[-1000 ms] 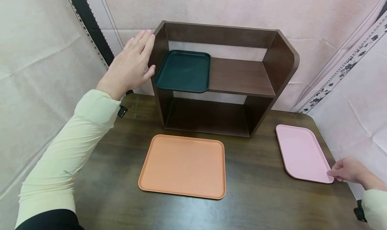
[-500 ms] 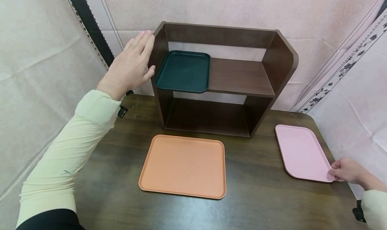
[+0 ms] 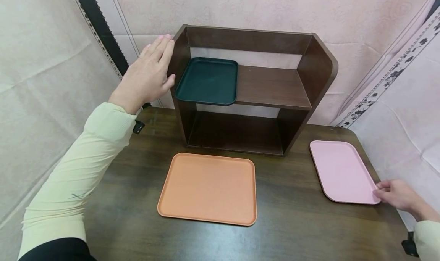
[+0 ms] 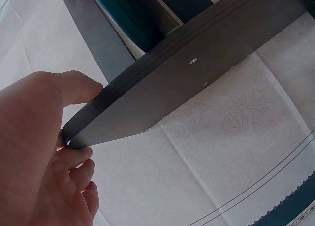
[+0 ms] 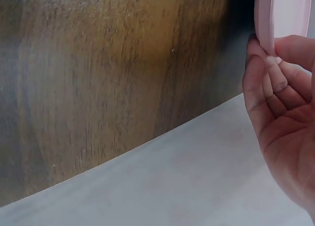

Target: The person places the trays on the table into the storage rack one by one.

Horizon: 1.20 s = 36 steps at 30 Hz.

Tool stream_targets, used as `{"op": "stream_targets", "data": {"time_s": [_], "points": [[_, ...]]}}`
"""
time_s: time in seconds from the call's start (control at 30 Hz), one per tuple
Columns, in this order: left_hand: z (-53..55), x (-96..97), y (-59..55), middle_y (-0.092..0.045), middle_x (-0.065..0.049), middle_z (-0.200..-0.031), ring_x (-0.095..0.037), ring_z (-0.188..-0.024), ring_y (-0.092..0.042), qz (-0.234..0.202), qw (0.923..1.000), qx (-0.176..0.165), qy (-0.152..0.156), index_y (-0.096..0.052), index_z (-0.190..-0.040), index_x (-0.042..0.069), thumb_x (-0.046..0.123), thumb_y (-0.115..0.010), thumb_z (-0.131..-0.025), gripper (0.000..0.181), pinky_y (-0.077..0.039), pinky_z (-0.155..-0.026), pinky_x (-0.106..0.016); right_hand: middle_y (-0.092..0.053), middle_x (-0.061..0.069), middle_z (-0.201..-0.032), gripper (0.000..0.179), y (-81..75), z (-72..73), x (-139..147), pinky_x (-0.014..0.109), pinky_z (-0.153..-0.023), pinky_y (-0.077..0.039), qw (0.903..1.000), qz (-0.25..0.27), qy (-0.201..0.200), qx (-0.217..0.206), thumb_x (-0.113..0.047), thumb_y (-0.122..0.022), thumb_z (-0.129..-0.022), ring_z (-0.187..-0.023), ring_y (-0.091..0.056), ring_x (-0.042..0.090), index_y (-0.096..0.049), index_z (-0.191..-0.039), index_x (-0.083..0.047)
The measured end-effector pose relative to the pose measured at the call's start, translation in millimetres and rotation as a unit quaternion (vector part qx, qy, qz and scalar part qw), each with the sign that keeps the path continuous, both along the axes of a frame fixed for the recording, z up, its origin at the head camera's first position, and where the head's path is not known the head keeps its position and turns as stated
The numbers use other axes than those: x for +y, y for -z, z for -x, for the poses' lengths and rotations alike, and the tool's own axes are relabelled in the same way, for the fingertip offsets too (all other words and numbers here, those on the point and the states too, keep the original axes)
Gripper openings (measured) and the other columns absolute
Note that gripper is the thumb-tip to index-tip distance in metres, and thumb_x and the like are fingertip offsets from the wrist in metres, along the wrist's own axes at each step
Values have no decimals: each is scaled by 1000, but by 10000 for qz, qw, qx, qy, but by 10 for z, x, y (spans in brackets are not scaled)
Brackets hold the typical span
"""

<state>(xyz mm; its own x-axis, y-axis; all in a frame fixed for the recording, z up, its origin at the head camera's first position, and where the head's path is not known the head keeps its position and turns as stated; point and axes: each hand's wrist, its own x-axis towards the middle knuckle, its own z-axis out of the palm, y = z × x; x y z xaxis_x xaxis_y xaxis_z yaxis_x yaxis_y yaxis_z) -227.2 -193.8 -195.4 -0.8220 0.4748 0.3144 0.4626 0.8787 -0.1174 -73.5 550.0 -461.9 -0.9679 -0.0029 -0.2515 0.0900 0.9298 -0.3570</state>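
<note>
In the head view, my left hand (image 3: 146,72) touches the upper left corner of a dark brown wooden shelf (image 3: 269,85), its fingers extended. The left wrist view has the thumb on the front edge of the side panel (image 4: 177,83) and the other fingers around its corner. A dark green tray (image 3: 207,81) lies at the left of the upper board. On the far right, my right hand (image 3: 400,194) pinches the near right corner of a pink tray (image 3: 343,171) between thumb and fingers; the right wrist view shows this grip on the pink rim (image 5: 266,19).
A larger orange tray (image 3: 207,188) lies on the brown wooden table (image 3: 292,223) in front of the shelf. Light cloth (image 3: 405,139) hangs close along the table's right edge, with more cloth behind and to the left.
The pink tray has shifted slightly left and away from me, its near right corner rising a little with my right hand. My left hand stays at the shelf.
</note>
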Motion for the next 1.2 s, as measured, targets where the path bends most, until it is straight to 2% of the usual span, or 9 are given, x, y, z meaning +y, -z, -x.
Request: {"op": "stream_targets", "data": {"time_s": [0.2, 0.37, 0.6, 0.73, 1.07, 1.2], "points": [[4, 6, 4, -2, -20, -178, -38, -167, -4, -17, 9999, 91, 50, -3, -168, -4, 27, -46, -109, 79, -6, -136, -52, -78, 17, -85, 33, -24, -46, -24, 22, -58, -51, 9997, 31, -121, 197, -7, -65, -97, -65, -60, -3, -65, -107, 25], [7, 13, -8, -1, -20, -178, -38, -167, -3, 5, 10000, 80, 42, -3, -168, -4, 27, -46, -109, 79, -6, -136, -52, -79, 15, -83, 27, -35, -105, -58, 20, -58, -51, 9983, 317, -254, 429, -3, -65, -96, -65, -61, -6, -68, -106, 22], [3, 14, -17, 0, -20, -178, -38, -167, -2, 49, 10000, 43, 23, -2, -168, -4, 27, -46, -109, 80, -6, -136, -53, -77, -10, -75, 14, 13, -202, -87, 12, -59, -45, 9924, 740, -541, 817, 0, -69, -93, -71, -59, -12, -73, -98, 13], [2, 16, -13, 1, -20, -178, -38, -167, -2, 60, 10000, 29, 6, -1, -168, -4, 27, -46, -109, 80, -6, -136, -53, -74, -18, -75, 9, 31, -245, -121, 8, -59, -44, 9868, 1036, -787, 964, 3, -70, -91, -72, -59, -13, -72, -93, 12], [1, 19, -5, 0, -20, -178, -38, -167, -2, 33, 10000, -31, -20, -1, -168, -4, 27, -45, -109, 80, -5, -137, -52, -73, -20, -80, 14, 31, -308, -323, 12, -59, -50, 9816, 1295, -1210, 704, 7, -66, -92, -73, -62, -12, -71, -101, 17], [5, 10, -4, 0, -20, -178, -39, -167, -2, 36, 10000, -39, -5, -1, -167, -5, 27, -45, -109, 79, -5, -137, -52, -73, -20, -82, 14, 30, -323, -433, 13, -60, -51, 9744, 1530, -1531, 607, 8, -64, -93, -76, -63, -11, -70, -103, 17]]}}
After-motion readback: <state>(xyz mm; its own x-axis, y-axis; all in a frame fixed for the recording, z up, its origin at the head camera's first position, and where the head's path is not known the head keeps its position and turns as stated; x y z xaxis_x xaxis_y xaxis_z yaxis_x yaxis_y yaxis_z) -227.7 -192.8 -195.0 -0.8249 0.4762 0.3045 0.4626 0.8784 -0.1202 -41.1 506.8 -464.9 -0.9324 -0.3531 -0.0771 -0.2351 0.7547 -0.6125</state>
